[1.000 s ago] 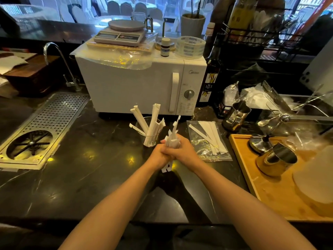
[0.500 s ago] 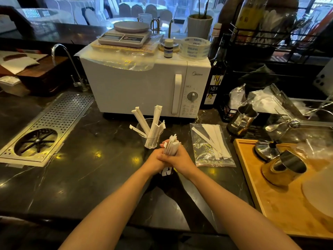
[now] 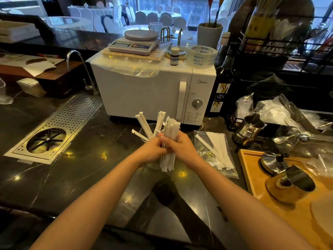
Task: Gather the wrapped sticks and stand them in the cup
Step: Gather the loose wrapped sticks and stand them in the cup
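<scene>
A bundle of white paper-wrapped sticks [image 3: 169, 160] stands upright between both my hands above the dark counter. My left hand [image 3: 152, 148] and my right hand [image 3: 180, 147] are both closed around its middle, with the ends sticking out above and below. Just behind my hands a clear glass cup [image 3: 144, 131] holds several wrapped sticks [image 3: 144, 123] that lean out to the left. More wrapped sticks [image 3: 217, 147] lie flat on a clear plastic bag [image 3: 205, 152] to the right.
A white microwave [image 3: 144, 94] stands right behind the cup. A perforated metal drain tray [image 3: 59, 127] is at the left. A wooden tray [image 3: 255, 181] with steel cups [image 3: 299, 179] sits at the right, a steel jug [image 3: 249, 128] and a dark bottle [image 3: 222, 83] beyond it.
Both hands have lifted the bundle and carried it slightly forward toward the cup. The bundle's lower ends now hang free below my hands.
</scene>
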Motion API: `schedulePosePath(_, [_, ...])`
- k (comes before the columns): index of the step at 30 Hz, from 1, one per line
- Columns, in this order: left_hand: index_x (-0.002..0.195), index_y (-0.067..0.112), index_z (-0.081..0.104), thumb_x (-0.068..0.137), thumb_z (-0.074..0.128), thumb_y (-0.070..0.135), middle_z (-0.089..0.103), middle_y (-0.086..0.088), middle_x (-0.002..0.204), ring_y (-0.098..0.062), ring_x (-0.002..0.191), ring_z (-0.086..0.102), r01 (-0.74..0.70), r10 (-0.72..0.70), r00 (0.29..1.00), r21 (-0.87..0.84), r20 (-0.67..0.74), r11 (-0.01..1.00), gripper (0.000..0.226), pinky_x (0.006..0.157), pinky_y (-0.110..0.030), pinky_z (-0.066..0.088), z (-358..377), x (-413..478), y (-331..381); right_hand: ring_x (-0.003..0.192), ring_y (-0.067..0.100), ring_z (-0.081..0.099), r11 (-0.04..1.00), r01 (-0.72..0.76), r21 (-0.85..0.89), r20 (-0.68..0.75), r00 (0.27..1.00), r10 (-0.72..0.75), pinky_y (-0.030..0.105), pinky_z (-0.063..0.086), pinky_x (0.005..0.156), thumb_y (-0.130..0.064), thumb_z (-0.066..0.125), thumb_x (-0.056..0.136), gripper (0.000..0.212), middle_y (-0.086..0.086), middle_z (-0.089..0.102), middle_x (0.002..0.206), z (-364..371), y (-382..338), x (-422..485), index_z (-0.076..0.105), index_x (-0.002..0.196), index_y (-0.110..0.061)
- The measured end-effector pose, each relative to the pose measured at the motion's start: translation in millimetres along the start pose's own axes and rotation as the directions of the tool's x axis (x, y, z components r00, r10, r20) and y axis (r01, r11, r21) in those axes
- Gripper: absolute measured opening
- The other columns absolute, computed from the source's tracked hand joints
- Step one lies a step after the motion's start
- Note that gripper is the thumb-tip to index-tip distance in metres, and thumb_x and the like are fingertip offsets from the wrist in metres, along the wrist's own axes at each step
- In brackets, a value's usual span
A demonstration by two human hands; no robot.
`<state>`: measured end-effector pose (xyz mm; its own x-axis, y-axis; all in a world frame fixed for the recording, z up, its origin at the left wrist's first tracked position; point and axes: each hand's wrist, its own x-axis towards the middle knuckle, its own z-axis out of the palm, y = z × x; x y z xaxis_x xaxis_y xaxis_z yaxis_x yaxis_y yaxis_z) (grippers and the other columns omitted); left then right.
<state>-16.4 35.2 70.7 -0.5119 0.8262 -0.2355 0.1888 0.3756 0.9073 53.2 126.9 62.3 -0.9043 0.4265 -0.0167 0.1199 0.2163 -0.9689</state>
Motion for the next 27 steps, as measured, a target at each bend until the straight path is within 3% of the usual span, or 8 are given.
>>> schedulePosePath(3, [0.127, 0.012, 0.044, 0.091, 0.046, 0.011, 0.056, 0.006, 0.098, -0.015, 0.104, 0.057, -0.053, 0.053, 0.998, 0.003, -0.042, 0.999, 0.037, 0.095, -0.034, 0.047, -14.3, -3.4, 24.1, 0.079, -0.005, 0.055, 0.998, 0.058, -0.001, 0.03, 0.998, -0.057, 0.007, 0.048, 0.063, -0.02, 0.053, 0.091, 0.031, -0.007, 0.06, 0.09, -10.2, -31.8, 10.3, 0.057, 0.119, -0.006])
schedulePosePath(5, [0.118, 0.017, 0.049, 0.092, 0.045, 0.013, 0.057, 0.012, 0.089, -0.007, 0.091, 0.059, -0.105, 0.106, 0.992, 0.016, -0.072, 0.994, 0.027, 0.088, -0.027, 0.049, -27.4, -4.4, 40.5, 0.078, -0.005, 0.055, 0.993, 0.115, 0.003, 0.043, 0.992, -0.115, 0.007, 0.048, 0.063, -0.019, 0.053, 0.091, 0.03, -0.011, 0.058, 0.085, -15.0, -53.6, 19.0, 0.058, 0.117, -0.004])
schedulePosePath(9, [0.107, 0.017, 0.052, 0.091, 0.047, 0.014, 0.061, 0.007, 0.089, -0.005, 0.088, 0.061, -0.184, 0.189, 0.978, 0.056, -0.092, 0.981, 0.017, 0.087, -0.027, 0.049, -57.9, 0.9, 64.7, 0.079, 0.006, 0.06, 0.975, 0.223, -0.017, 0.021, 0.975, -0.223, 0.011, 0.049, 0.069, -0.015, 0.054, 0.09, 0.029, 0.009, 0.066, 0.098, -17.5, -90.5, 37.4, 0.06, 0.113, 0.001])
schedulePosePath(11, [0.111, 0.015, 0.051, 0.091, 0.048, 0.011, 0.06, 0.007, 0.089, -0.003, 0.085, 0.06, -0.211, 0.219, 0.971, 0.085, -0.098, 0.974, 0.02, 0.077, -0.02, 0.051, -72.1, 6.6, 75.2, 0.086, 0.018, 0.063, 0.967, 0.255, -0.006, 0.01, 0.967, -0.255, 0.022, 0.052, 0.078, -0.015, 0.054, 0.09, 0.03, 0.021, 0.066, 0.106, -17.5, -102.7, 48.3, 0.059, 0.113, 0.005])
schedulePosePath(13, [0.11, 0.016, 0.05, 0.09, 0.049, 0.01, 0.06, 0.008, 0.087, -0.001, 0.082, 0.059, -0.226, 0.239, 0.966, 0.117, -0.103, 0.967, 0.021, 0.069, -0.017, 0.052, -83.4, 13.8, 81.7, 0.087, 0.02, 0.063, 0.964, 0.264, 0.009, 0.014, 0.964, -0.264, 0.028, 0.052, 0.081, -0.015, 0.053, 0.091, 0.03, 0.02, 0.066, 0.103, -17.4, -109.3, 59.5, 0.058, 0.113, 0.005])
schedulePosePath(17, [0.116, 0.008, 0.052, 0.089, 0.051, 0.009, 0.06, 0.005, 0.086, -0.01, 0.084, 0.06, -0.189, 0.202, 0.974, 0.131, -0.102, 0.973, 0.027, 0.083, -0.029, 0.05, -97.5, 31.8, 76.6, 0.08, 0.008, 0.06, 0.975, 0.221, 0.014, 0.032, 0.975, -0.222, 0.022, 0.05, 0.077, -0.013, 0.053, 0.091, 0.028, 0.0, 0.063, 0.088, -12.4, -106.9, 79.5, 0.058, 0.114, 0.002])
schedulePosePath(23, [0.114, 0.004, 0.057, 0.086, 0.057, 0.01, 0.062, -0.005, 0.097, -0.021, 0.098, 0.059, -0.114, 0.122, 0.99, 0.102, -0.076, 0.988, 0.029, 0.095, -0.04, 0.048, -102.8, 51.5, 45.0, 0.097, 0.02, 0.059, 0.995, 0.102, -0.01, 0.038, 0.994, -0.101, 0.03, 0.049, 0.086, -0.011, 0.055, 0.089, 0.033, 0.012, 0.061, 0.106, -1.1, -81.2, 97.2, 0.056, 0.12, 0.0])
schedulePosePath(27, [0.113, 0.008, 0.058, 0.085, 0.058, 0.013, 0.063, -0.007, 0.098, -0.022, 0.098, 0.061, -0.085, 0.09, 0.994, 0.083, -0.056, 0.993, 0.028, 0.093, -0.039, 0.05, -99.8, 61.2, 23.1, 0.101, 0.023, 0.058, 1.0, 0.024, -0.013, 0.044, 0.999, -0.024, 0.039, 0.048, 0.092, -0.01, 0.056, 0.089, 0.033, 0.021, 0.061, 0.114, 4.9, -62.4, 101.7, 0.055, 0.119, 0.002])
